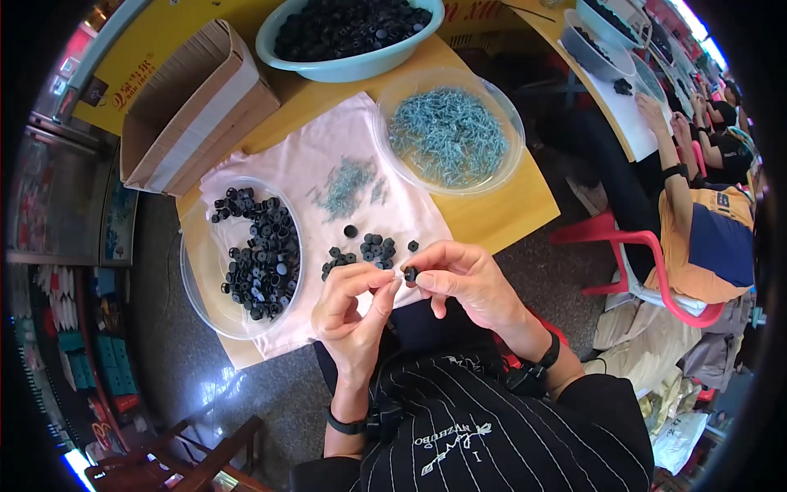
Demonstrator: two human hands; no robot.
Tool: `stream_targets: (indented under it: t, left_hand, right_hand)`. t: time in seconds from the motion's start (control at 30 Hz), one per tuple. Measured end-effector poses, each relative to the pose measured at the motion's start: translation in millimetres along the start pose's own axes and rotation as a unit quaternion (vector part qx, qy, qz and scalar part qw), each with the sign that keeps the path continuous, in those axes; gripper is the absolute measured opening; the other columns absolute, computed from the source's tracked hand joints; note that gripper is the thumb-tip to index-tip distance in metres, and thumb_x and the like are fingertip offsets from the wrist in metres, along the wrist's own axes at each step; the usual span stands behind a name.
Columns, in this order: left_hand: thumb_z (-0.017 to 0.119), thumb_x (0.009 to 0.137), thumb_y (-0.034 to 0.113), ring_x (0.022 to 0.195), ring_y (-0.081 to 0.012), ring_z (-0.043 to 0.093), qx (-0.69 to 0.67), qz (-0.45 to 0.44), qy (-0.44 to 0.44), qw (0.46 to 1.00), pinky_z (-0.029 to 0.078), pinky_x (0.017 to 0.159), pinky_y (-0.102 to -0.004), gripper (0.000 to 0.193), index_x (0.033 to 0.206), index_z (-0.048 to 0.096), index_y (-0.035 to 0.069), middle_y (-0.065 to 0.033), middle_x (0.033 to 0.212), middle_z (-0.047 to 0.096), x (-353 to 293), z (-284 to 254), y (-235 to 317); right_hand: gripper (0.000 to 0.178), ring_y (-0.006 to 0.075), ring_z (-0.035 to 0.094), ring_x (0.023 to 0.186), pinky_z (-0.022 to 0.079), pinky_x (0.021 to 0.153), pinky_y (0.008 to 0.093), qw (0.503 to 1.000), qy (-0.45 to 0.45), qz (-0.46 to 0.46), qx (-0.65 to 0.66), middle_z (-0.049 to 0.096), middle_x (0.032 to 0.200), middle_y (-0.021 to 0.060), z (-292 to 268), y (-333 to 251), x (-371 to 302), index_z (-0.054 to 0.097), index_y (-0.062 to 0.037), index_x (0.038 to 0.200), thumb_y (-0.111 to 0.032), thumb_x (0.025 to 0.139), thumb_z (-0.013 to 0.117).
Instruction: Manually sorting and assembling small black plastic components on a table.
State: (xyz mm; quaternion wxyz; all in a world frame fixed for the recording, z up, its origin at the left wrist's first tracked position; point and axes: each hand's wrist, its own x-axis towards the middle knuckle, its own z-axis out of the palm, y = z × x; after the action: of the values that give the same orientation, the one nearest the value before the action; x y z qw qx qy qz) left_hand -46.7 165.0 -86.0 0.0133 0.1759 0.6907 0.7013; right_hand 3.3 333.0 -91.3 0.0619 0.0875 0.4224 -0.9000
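Observation:
My right hand (pixel 469 283) pinches a small black plastic knob (pixel 410 275) between thumb and fingers. Just left of it, my left hand (pixel 354 302) is closed at the fingertips on a tiny silvery piece, apparently a screw (pixel 398 276); it almost meets the knob. Beyond my hands, small black knobs (pixel 377 248) lie in a cluster on a pale pink cloth (pixel 320 135), with a black cap (pixel 351 231) nearby. A loose heap of thin blue-grey screws (pixel 348 187) rests farther up the cloth.
A clear round tray of black caps (pixel 266 250) stands left, one of screws (pixel 449 135) at far right. Behind are a cardboard box (pixel 197 111) and a light-blue basin (pixel 352 67) full of black parts. Another person's hand (pixel 653 113) works at the right table, beside a red chair (pixel 648 246).

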Motion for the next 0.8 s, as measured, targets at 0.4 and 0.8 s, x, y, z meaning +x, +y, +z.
stream_targets:
  t: [0.4,0.8]
  left_hand:
    - [0.07,0.077,-0.008,0.086,-0.0192,0.064,0.02,-0.043,-0.085,0.995,0.051,0.074,-0.0266,0.022,0.098,0.07,0.0,-0.0137,0.098,0.067,-7,1,-14]
    - [0.068,0.083,0.0,0.083,-0.0219,0.062,0.412,0.053,-0.043,0.909,0.051,0.069,-0.0292,0.027,0.11,0.066,0.001,-0.0127,0.106,0.063,46,-12,-24]
  right_hand:
    - [0.023,0.011,0.065,0.086,0.055,0.066,0.0227,1.0,0.023,-0.006,-0.009,0.066,0.102,0.006,-9,9,-11,0.062,0.0017,0.114,-0.007,0.093,0.061]
    - [0.02,0.0099,0.063,0.07,0.053,0.066,0.0218,0.994,0.096,-0.038,-0.043,0.066,0.091,0.0066,-29,5,-9,0.062,0.0011,0.11,-0.006,0.091,0.063]
